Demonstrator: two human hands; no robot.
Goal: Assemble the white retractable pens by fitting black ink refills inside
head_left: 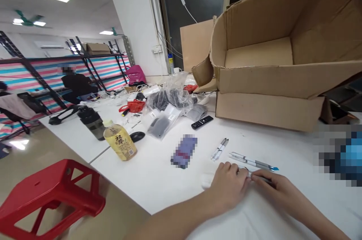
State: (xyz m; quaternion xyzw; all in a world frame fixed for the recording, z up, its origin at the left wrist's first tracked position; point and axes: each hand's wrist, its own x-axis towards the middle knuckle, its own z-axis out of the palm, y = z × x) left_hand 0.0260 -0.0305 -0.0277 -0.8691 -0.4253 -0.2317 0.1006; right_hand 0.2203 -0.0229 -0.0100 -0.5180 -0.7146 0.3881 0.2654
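Note:
Low over the white table (158, 179), my left hand (230, 183) and my right hand (275, 187) meet at the fingertips. The fingers of my left hand are curled round the end of a slim pen. My right hand pinches the same pen (267, 180), whose dark part shows by its fingers. Just beyond my hands lie more pens (253, 162), one with a blue tip. A pair of white and grey pens (220, 149) rests side by side farther left. Something white, partly hidden, lies beside my left wrist.
A blurred phone-like object (184, 152) lies left of the pens. Behind are a black remote (202, 122), plastic bags (162, 123) and a large open cardboard box (263, 81). A yellow-labelled bottle (120, 142) and dark bottle (92, 123) stand left, above a red stool (53, 191).

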